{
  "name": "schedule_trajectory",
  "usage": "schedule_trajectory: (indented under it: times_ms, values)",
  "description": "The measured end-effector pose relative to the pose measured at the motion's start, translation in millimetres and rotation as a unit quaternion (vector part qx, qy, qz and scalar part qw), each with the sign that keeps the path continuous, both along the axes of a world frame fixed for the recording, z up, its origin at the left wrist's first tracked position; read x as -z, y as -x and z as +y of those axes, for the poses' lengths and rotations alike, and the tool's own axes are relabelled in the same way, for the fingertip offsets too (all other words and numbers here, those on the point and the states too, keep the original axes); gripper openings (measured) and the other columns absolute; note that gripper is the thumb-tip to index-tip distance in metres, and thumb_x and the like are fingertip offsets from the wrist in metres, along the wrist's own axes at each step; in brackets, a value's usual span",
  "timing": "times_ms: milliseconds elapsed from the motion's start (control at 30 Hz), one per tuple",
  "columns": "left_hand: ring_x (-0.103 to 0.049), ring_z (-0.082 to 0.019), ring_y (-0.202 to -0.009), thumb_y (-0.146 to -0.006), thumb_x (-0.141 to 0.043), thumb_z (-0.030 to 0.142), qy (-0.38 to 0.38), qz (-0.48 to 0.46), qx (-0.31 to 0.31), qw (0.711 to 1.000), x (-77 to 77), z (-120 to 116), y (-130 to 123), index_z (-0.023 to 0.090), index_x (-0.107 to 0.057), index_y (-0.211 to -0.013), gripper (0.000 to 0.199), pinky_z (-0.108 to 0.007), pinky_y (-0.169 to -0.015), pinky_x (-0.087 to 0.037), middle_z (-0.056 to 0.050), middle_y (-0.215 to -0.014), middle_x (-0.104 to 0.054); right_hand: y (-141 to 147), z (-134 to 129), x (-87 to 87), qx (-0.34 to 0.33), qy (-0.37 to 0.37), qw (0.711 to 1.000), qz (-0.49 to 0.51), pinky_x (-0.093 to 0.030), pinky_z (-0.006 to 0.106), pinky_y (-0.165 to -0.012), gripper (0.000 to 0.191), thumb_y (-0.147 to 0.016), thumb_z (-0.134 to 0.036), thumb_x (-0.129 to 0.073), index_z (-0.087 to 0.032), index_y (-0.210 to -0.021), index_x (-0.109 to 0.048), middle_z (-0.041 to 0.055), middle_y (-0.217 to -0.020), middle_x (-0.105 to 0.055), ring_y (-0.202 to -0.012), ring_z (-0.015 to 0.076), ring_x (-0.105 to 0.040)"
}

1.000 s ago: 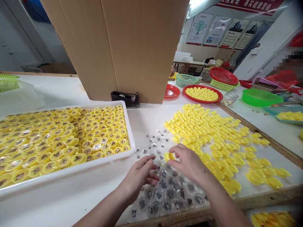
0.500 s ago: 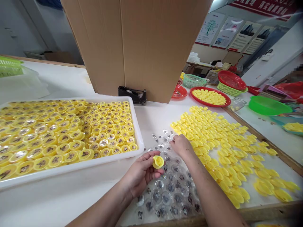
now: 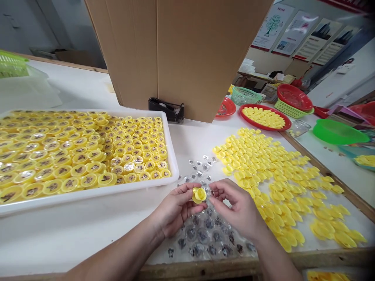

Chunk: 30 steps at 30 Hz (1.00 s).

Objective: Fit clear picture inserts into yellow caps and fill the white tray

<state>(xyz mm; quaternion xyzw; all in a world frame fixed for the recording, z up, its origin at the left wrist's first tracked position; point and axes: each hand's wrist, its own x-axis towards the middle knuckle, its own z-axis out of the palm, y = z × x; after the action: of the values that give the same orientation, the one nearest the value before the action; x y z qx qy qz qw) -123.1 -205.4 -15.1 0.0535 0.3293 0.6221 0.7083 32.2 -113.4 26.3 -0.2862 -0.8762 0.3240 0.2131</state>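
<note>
1. Centrally, above the near edge of the white worktable [image 3: 67, 234], the left hand [image 3: 175, 207] curls around a round yellow plastic cap [image 3: 199, 194], thumb and fingers pinching it, apparently to steady it for close handling.
2. Meanwhile the right hand [image 3: 237, 208] curves in just beside the cap, its fingertips drawn together; whether they pinch anything, I cannot tell.
3. Clear plastic blisters with dark printed centres [image 3: 203, 234] lie loosely beneath both hands, seemingly placed within easy reach.
4. To the left, a white rectangular plastic tray [image 3: 88, 195] holds capped yellow pieces in tight rows, probably to keep them apart from the loose yellow plastic pieces [image 3: 263, 164] spread to the right.
</note>
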Motion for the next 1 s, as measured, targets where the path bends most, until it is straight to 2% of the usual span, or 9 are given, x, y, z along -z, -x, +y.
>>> schedule_trajectory:
  times_ms: [67,200,300,367,533,700,833,1000]
  values:
    - [-0.069,-0.017,-0.078,-0.088,-0.052,0.015,-0.023,-0.003,0.013,1.0,1.6,-3,-2,0.012,-0.056,-0.11,0.022,-0.02,-0.069,-0.056,-0.012,-0.098,-0.066,-2,-11,-1.2,-0.02,0.006,0.999,0.037,-0.052,0.025,-0.067,0.02,-0.082,-0.017,-0.056,-0.022,-0.102,-0.058,0.0038,-0.095,-0.059,-0.078,0.0143,-0.06]
    - [-0.068,-0.017,-0.083,-0.085,-0.059,0.017,-0.047,0.002,0.026,0.999,3.8,-6,-4,0.013,-0.059,-0.106,0.021,-0.019,-0.069,-0.056,-0.01,-0.098,-0.066,-2,-19,0.3,-0.045,-0.024,0.998,0.042,-0.052,0.027,-0.066,0.028,-0.082,-0.012,-0.054,-0.022,-0.108,-0.058,0.0056,-0.1,-0.058,-0.072,0.0132,-0.06]
    - [-0.068,-0.016,-0.081,-0.083,-0.063,0.018,-0.047,0.002,0.031,0.998,4.0,-5,-5,0.012,-0.06,-0.104,0.022,-0.019,-0.067,-0.057,-0.01,-0.095,-0.066,-2,-20,0.1,-0.05,-0.046,0.997,0.036,-0.053,0.03,-0.072,0.031,-0.083,-0.013,-0.054,-0.023,-0.112,-0.059,0.0067,-0.102,-0.06,-0.08,0.0159,-0.061]
    - [-0.067,-0.014,-0.077,-0.083,-0.064,0.019,-0.048,-0.001,0.034,0.998,3.5,-5,-5,0.012,-0.061,-0.103,0.022,-0.018,-0.066,-0.056,-0.01,-0.093,-0.066,-2,-21,-1.4,-0.046,-0.055,0.997,0.031,-0.053,0.03,-0.074,0.028,-0.084,-0.015,-0.056,-0.023,-0.11,-0.062,0.0061,-0.099,-0.061,-0.085,0.0172,-0.062]
    - [-0.067,-0.014,-0.076,-0.08,-0.067,0.023,-0.042,0.004,0.036,0.998,3.2,-6,-7,0.012,-0.062,-0.101,0.023,-0.018,-0.065,-0.056,-0.01,-0.091,-0.066,2,-20,-6.8,-0.038,-0.062,0.997,0.022,-0.053,0.027,-0.066,0.02,-0.081,-0.014,-0.06,-0.024,-0.099,-0.064,0.0021,-0.089,-0.063,-0.075,0.0146,-0.062]
    - [-0.066,-0.012,-0.067,-0.078,-0.07,0.026,-0.045,0.011,0.043,0.998,5.3,-6,-7,0.012,-0.064,-0.101,0.027,-0.017,-0.061,-0.056,-0.008,-0.086,-0.066,2,-21,-9.1,-0.051,-0.096,0.994,0.0,-0.055,0.029,-0.074,0.027,-0.079,-0.009,-0.059,-0.024,-0.102,-0.062,0.0026,-0.093,-0.063,-0.084,0.0158,-0.063]
    - [-0.064,-0.01,-0.068,-0.076,-0.072,0.028,-0.048,0.023,0.04,0.998,4.3,-6,-8,0.013,-0.065,-0.102,0.031,-0.016,-0.06,-0.054,-0.008,-0.089,-0.066,-2,-23,-4.8,-0.017,-0.056,0.998,0.022,-0.057,0.031,-0.073,0.023,-0.079,-0.013,-0.063,-0.023,-0.1,-0.064,0.0057,-0.105,-0.062,-0.083,0.0165,-0.064]
    - [-0.062,-0.01,-0.071,-0.074,-0.073,0.026,-0.07,0.038,0.022,0.997,4.3,-7,-10,0.014,-0.065,-0.101,0.03,-0.019,-0.065,-0.053,-0.006,-0.092,-0.065,0,-27,5.5,0.047,0.047,0.995,0.078,-0.059,0.03,-0.072,0.018,-0.077,-0.018,-0.066,-0.023,-0.095,-0.065,0.0047,-0.098,-0.064,-0.079,0.0159,-0.065]
